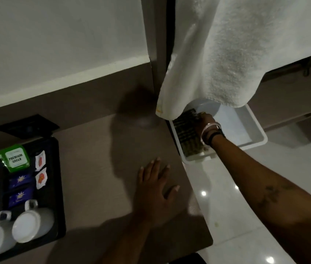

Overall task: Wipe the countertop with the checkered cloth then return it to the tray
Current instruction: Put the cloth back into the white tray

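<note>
Nearest the camera, the left hand (156,189) lies flat with its fingers spread on the brown wood-grain tabletop (93,149), holding nothing. To the left, two white ceramic mugs (17,227) stand upside down on a black rectangular tray of tea sachets (59,187), well apart from the action. Farther off, past the tabletop's right edge, the right hand (205,121) reaches into a pale grey plastic tray (255,130) set low over the glossy white floor (227,187), its fingers curled onto the dark checkered cloth (186,136) lying along the tray's left side; whether they have actually closed on the cloth I cannot tell. A white terry towel (227,54) hangs over the tray's far end, touching or nearly touching the cloth. The likely trouble: lifting the cloth could snag the towel and drag it down, or tip the light tray off its perch.
</note>
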The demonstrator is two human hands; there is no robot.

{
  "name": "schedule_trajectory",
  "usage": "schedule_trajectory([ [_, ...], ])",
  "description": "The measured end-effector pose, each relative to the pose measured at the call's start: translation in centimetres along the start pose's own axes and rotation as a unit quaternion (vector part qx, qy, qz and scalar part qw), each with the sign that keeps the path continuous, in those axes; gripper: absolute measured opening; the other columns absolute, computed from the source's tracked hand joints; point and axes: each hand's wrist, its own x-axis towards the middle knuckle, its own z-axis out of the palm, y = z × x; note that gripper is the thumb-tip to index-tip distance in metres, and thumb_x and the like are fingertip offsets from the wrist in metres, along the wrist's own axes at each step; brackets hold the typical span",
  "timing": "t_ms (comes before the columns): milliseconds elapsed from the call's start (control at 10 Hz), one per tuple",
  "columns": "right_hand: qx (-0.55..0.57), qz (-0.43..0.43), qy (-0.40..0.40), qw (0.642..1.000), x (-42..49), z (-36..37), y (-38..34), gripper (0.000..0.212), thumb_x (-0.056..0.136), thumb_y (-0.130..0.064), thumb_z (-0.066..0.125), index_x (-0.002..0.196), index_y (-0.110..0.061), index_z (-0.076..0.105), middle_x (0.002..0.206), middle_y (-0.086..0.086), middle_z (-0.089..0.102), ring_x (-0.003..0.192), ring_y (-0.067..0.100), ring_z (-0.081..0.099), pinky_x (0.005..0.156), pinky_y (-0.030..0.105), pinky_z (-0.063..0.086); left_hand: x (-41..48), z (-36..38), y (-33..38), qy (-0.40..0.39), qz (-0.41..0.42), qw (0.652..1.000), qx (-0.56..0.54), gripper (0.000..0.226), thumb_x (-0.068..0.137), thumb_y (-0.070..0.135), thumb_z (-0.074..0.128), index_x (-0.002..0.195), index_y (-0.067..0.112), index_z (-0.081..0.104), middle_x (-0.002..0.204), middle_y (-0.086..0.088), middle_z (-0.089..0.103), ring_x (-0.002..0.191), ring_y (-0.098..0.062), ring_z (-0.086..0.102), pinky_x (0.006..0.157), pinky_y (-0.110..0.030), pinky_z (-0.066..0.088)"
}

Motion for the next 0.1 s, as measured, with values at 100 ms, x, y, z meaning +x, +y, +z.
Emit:
schedule_trajectory([
  [100, -0.011, -0.037, 0.079, 0.996, -2.53, -0.86, 1.00, 0.033, 0.098, -0.018, 0.060, 0.123, 0.003, 0.067, 0.129, 0.029, 0.062, 0.123, 0.043, 0.057, 0.103, 0.042, 0.046, -0.01, -0.82, 0.48, -0.004, -0.020, 0.999, -0.028, 0.063, 0.096, 0.062, 0.051, 0.148, 0.027, 0.060, 0.164, -0.007, 0.041, 0.152, -0.027, 0.035, 0.126, -0.049, 0.018],
])
